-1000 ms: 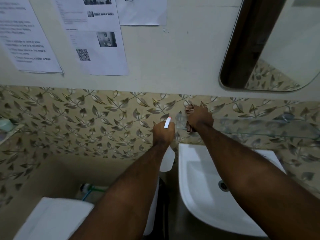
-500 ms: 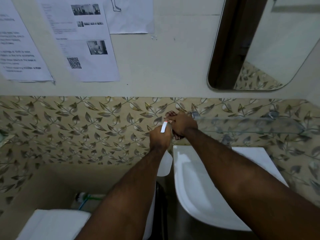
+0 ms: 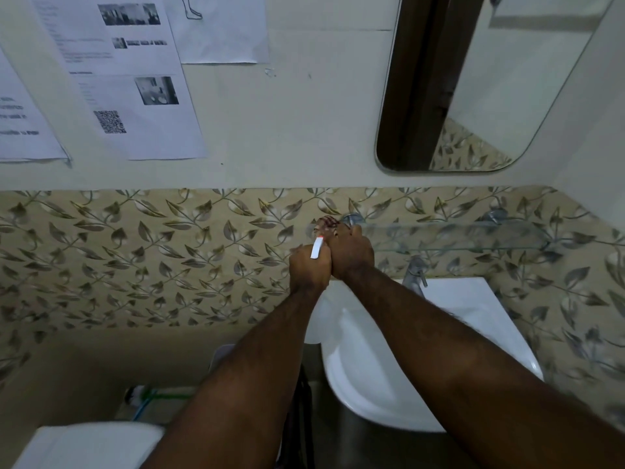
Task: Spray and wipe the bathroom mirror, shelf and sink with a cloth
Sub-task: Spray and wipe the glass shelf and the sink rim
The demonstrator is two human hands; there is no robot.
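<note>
My left hand [image 3: 309, 265] grips a white spray bottle [image 3: 317, 248]; its white and red nozzle sticks up above the fist and the bottle body hangs below the wrist. Pressed against it on the right, my right hand [image 3: 351, 253] is closed on a dark reddish cloth [image 3: 325, 223] at the left end of the glass shelf [image 3: 473, 236]. The white sink [image 3: 473, 309] lies below both forearms. The mirror [image 3: 507, 79] hangs at the upper right.
A chrome tap [image 3: 416, 270] stands at the sink's back edge under the shelf. Printed paper sheets [image 3: 135, 79] are stuck on the wall at upper left. A white toilet tank [image 3: 88, 445] sits at lower left, with a hose fitting [image 3: 138, 394] behind it.
My right hand with the cloth has slid left along the shelf to its left end and now touches my left hand. The view has shifted right, showing the tap.
</note>
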